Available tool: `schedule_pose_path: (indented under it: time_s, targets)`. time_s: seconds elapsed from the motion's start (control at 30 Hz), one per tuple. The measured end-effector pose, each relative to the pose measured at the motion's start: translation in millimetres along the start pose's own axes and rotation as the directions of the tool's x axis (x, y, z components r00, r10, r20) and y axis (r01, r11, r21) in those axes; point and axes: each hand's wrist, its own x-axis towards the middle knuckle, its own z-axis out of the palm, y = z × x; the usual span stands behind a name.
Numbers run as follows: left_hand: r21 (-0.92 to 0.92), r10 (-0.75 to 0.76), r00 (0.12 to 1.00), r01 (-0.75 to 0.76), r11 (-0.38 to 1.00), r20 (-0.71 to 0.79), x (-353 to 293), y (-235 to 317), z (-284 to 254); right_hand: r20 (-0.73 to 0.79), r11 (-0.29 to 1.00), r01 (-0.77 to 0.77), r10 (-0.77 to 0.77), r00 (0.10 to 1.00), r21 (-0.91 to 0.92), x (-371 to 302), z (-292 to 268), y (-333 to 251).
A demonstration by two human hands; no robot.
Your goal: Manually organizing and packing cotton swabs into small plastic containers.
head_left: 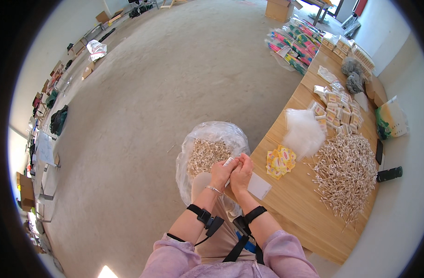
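Note:
My left hand [220,174] is closed round a small bundle of cotton swabs [228,161], whose white tips show above the fingers. Pressed against it is my right hand [242,172], with its fingers curled; whatever lies inside them is hidden. Both hands are over the near right side of a clear plastic bag [184,160], which holds a heap of loose cotton swabs [206,155]. A white card [259,186] lies at the table edge beside my right wrist.
The wooden table [309,217] on the right carries yellow labels [280,161], clear plastic sleeves [305,132], a big pile of cotton swabs [345,171], packed swab bags [339,109], a black cylinder [389,174] and a phone [379,151]. Colourful wrapped bundles [295,44] stand beyond the table.

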Motion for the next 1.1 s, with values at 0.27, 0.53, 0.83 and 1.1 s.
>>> schedule_pose_path:
  time_s: [0.27, 0.53, 0.83, 1.1]
  targets:
    - [-0.406, -0.169, 0.965, 0.239, 0.882, 0.201, -15.9, 2.2, -24.9, 0.030, 0.996, -0.075, 0.076, 0.997, -0.039, -0.7, 0.4, -4.0]
    - [-0.105, 0.043, 0.996, -0.051, 0.993, -0.074, -14.2, -18.8, -10.8, 0.028, 0.994, -0.097, 0.098, 0.995, -0.041, 0.4, 1.3, -3.1]
    - [0.049, -0.084, 0.994, 0.081, 0.996, 0.073, 2.7, -2.2, -23.9, -0.007, 0.992, 0.027, -0.028, 1.000, -0.126, -0.6, 2.2, -1.1]
    - [0.109, 0.060, 0.996, -0.067, 0.992, 0.062, 27.0, -7.6, -11.8, -0.009, 0.992, 0.039, -0.040, 0.999, -0.124, -3.9, 3.9, -6.3]
